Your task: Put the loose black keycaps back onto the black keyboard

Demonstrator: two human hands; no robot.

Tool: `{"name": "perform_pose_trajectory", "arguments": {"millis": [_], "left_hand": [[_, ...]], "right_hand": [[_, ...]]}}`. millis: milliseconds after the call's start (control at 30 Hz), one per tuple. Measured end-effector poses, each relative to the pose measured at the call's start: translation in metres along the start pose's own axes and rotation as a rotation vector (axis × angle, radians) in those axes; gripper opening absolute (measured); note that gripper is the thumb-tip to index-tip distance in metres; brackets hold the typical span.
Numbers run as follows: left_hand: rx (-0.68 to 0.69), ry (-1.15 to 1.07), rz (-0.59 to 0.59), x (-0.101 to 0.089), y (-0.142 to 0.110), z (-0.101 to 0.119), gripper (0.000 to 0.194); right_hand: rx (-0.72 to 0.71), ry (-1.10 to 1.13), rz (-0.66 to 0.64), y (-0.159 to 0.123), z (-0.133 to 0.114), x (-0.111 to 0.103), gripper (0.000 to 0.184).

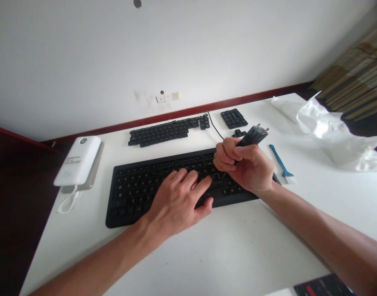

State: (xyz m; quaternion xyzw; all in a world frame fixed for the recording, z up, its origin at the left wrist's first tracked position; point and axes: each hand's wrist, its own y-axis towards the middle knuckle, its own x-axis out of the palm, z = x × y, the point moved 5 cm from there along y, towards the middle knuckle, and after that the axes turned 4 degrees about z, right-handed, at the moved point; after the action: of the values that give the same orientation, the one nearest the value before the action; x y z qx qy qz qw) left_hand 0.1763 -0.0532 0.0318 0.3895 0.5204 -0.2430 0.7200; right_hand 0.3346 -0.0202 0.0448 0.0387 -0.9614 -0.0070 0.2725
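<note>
A black keyboard (129, 185) lies across the white table, its keycaps off and the key sockets bare. My left hand (182, 197) rests palm down on its middle, fingers spread and holding nothing. Over the keyboard's right part, my right hand (245, 164) is closed around a black keycap puller (253, 135). The tool's thick end points up and right; thin wire shows below my fist near the key sockets. Loose black keycaps (160, 132) are laid out in rows behind the keyboard, with a number-pad block (234, 118) and a small arrow-key group (238, 133) to their right.
A blue brush (281, 162) lies right of the keyboard. Crumpled white plastic (333, 131) covers the back right. At left stands a white device (79, 160) with a short cable. A thin black cable (216, 127) runs toward the wall. A dark printed item (322, 286) sits at the front edge.
</note>
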Motion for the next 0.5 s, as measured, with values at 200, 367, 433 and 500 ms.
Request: {"name": "perform_pose_trajectory", "arguments": {"millis": [200,367,433,500], "left_hand": [[-0.009,-0.005,-0.008,0.0007,-0.0005,0.0000,0.036],[-0.004,-0.005,0.001,0.0003,-0.0007,0.0005,0.036],[-0.005,-0.002,0.002,-0.0001,-0.0007,0.0006,0.036],[-0.011,0.000,0.001,-0.0006,-0.0007,0.0004,0.036]], "right_hand": [[-0.017,-0.047,-0.042,-0.0029,0.0049,-0.0010,0.028],[-0.031,-0.059,-0.065,-0.0032,0.0071,-0.0011,0.028],[-0.030,-0.065,-0.071,-0.0029,0.0073,0.0008,0.029],[-0.037,-0.072,-0.052,-0.0023,0.0040,0.0027,0.025]]}}
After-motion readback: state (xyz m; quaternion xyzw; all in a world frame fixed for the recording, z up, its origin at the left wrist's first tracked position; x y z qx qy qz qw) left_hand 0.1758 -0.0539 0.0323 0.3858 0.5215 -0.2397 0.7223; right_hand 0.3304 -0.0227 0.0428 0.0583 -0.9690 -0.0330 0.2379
